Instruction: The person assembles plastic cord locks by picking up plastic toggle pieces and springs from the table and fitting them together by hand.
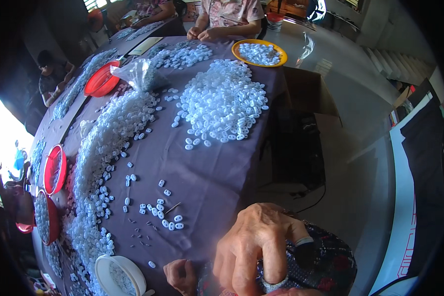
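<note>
My right hand (256,246) hangs over my dark patterned lap at the table's near edge. Its fingers are spread and point down, a ring on one, with nothing seen in them. My left hand (180,276) is curled at the edge of the purple tablecloth (207,167), and what it encloses is hidden. Just beyond it lie a few loose small white plastic pieces (158,209) and a thin metal pin (172,208). A white bowl (121,274) with more pieces stands to the left of my left hand.
A large pile of white pieces (222,103) and a long heap (98,163) cover the table. Red bowls (102,79) (54,167), an orange plate (259,53) and a clear bag (140,74) stand around. Another person's hands (202,33) work opposite. A cardboard box (306,91) sits at right.
</note>
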The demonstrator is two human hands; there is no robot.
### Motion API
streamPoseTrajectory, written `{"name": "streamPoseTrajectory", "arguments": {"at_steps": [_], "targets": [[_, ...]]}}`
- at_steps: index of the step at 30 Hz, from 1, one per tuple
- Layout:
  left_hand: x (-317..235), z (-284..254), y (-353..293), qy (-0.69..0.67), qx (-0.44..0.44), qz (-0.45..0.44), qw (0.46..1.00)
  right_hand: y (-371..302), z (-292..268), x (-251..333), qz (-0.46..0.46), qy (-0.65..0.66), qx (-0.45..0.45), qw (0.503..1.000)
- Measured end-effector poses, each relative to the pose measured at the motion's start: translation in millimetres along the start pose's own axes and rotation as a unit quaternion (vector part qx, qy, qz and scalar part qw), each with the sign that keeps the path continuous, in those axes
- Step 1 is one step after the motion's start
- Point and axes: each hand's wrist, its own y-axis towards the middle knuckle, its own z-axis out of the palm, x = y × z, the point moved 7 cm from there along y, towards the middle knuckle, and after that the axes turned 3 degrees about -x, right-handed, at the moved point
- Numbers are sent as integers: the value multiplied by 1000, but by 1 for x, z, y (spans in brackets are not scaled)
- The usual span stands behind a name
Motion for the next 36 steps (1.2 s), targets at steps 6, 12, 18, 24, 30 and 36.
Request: {"name": "streamPoseTrajectory", "arguments": {"at_steps": [6, 12, 18, 24, 30, 36], "targets": [[-6, 1, -2, 74, 6, -11, 997, -2, 2, 10, -11, -22, -3, 1000], [-24, 9, -6, 187, 68, 228, 953, -2, 2, 12, -24, -29, 0, 999], [6, 3, -5, 71, 14, -17, 997, -1, 2, 15, -34, -37, 6, 999], [-1, 1, -3, 91, -5, 50, 995, 0, 3, 16, -44, -43, 11, 998], [4, 2, -2, 42, 12, -13, 999, 1, 4, 18, -52, -45, 17, 997], [16, -1, 2, 74, 57, -59, 994, 4, 7, 19, -58, -50, 24, 997]]}}
